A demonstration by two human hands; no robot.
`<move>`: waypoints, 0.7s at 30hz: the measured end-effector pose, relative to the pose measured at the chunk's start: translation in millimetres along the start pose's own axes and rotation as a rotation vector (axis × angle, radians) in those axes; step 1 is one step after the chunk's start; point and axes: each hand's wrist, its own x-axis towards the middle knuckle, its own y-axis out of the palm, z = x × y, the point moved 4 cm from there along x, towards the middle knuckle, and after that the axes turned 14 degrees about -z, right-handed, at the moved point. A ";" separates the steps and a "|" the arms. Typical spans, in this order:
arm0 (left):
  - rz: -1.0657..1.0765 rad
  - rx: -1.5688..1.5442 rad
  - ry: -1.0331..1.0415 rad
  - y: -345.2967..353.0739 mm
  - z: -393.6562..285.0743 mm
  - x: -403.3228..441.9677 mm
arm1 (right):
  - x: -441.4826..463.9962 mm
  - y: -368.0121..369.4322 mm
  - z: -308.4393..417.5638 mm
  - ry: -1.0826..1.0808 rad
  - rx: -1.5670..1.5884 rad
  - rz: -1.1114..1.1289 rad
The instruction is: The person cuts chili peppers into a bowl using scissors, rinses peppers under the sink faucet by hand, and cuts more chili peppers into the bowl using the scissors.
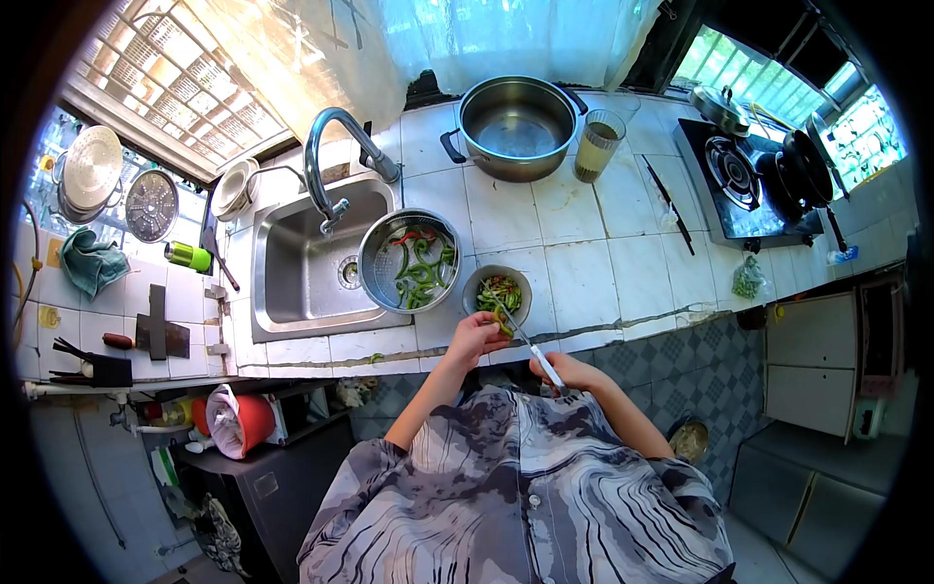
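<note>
My left hand [475, 338] is closed in a pinch on a green pepper [504, 328] at the near rim of a small bowl. In my right hand [574, 374] is a knife with a white handle [550, 370], its thin blade pointing up and left to the pepper. Cut green and red pieces lie in the bowl [527, 297]. To its left, a metal colander [365, 277] holds long green peppers and a few red ones, standing partly over the sink's right edge.
Left of the colander is a steel sink [282, 318] with a curved faucet [313, 156]. A large two-handled pot [520, 165] and a glass of cloudy liquid [595, 151] stand behind. Black chopsticks [668, 204] lie before the gas stove [705, 195]. A cleaver [175, 339] hangs left.
</note>
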 end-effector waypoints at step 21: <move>0.048 0.057 -0.010 -2.8 -5.4 7.1 | -6.0 1.2 1.0 0.050 0.055 -0.017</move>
